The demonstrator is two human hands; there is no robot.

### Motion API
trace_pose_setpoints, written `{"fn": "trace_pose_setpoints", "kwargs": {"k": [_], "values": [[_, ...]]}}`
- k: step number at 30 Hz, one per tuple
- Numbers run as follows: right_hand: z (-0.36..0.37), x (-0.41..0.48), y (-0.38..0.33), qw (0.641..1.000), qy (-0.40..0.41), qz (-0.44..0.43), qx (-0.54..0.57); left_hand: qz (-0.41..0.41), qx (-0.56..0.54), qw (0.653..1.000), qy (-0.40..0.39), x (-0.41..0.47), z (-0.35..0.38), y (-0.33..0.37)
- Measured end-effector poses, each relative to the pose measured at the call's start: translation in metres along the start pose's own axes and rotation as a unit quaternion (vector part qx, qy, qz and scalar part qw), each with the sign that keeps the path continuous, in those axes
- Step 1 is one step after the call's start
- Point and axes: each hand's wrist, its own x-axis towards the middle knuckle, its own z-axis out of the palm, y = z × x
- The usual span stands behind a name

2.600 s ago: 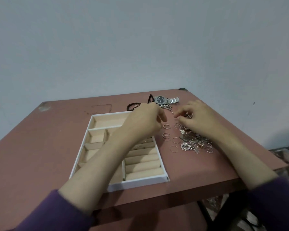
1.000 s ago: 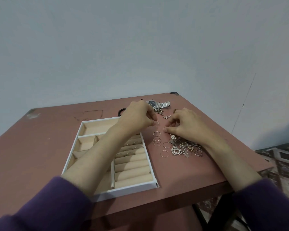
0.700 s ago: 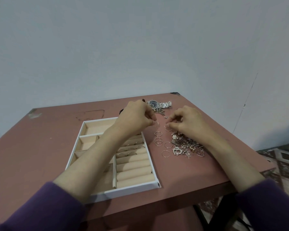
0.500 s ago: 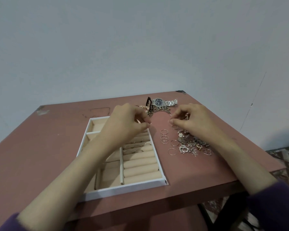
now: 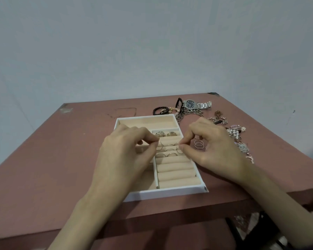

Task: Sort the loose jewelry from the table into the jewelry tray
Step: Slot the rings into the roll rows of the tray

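Note:
A white jewelry tray (image 5: 166, 193) with beige padded rolls sits in the middle of the reddish table (image 5: 43, 159). Over its ring rolls my left hand (image 5: 126, 152) pinches a thin ring (image 5: 159, 147) between thumb and forefinger. My right hand (image 5: 211, 148) pinches another thin ring (image 5: 179, 150) just to the right of it. Several rings stand in the upper roll slots (image 5: 167, 134). A few loose thin rings (image 5: 199, 145) lie on the table right of the tray.
A silver watch (image 5: 193, 104), dark braided bracelets (image 5: 161, 110) and chains (image 5: 188, 112) lie beyond the tray. A heap of pearl and sparkly pieces (image 5: 238, 139) lies at the right, near the table's right edge. A wall stands behind the table.
Both hands have moved from the loose rings on the table to over the tray's ring rolls, each now pinching a thin ring. The view has shifted right, showing more jewelry.

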Motion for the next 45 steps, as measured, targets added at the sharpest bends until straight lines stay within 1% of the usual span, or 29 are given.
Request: {"fn": "trace_pose_setpoints", "kwargs": {"k": [4, 8, 13, 20, 30, 33, 41, 45], "values": [[-0.0014, -0.0024, 0.0004, 0.999, -0.009, -0.026, -0.026, 0.01, 0.018, 1.0, -0.009, 0.0006, 0.002, -0.0011], [-0.0016, -0.0034, 0.0, 0.998, -0.012, -0.043, -0.033, -0.017, -0.023, 0.999, -0.033, 0.0019, 0.0037, -0.0051], [-0.0025, -0.0052, 0.0004, 0.999, -0.019, -0.042, -0.015, -0.023, -0.023, 0.999, -0.038, 0.0007, 0.0046, -0.0038], [0.0009, -0.0048, 0.0037, 0.999, -0.016, -0.035, -0.031, -0.024, -0.029, 0.998, -0.047, 0.0012, 0.0042, -0.0019], [0.0003, -0.0058, 0.004, 0.999, -0.034, 0.001, -0.016, 0.002, -0.045, 0.997, -0.066, 0.0024, 0.0071, -0.0054], [-0.0011, -0.0056, 0.005, 0.999, -0.035, -0.002, -0.013, 0.006, -0.043, 0.996, -0.079, 0.0022, 0.0077, -0.0059], [-0.0053, -0.0054, 0.003, 1.0, -0.001, -0.016, -0.011, 0.027, -0.038, 0.996, -0.079, 0.0024, 0.0095, -0.0075], [-0.0056, -0.0054, 0.0027, 1.0, 0.008, -0.019, -0.007, 0.042, -0.04, 0.992, -0.108, 0.0023, 0.0094, -0.0075]]}}
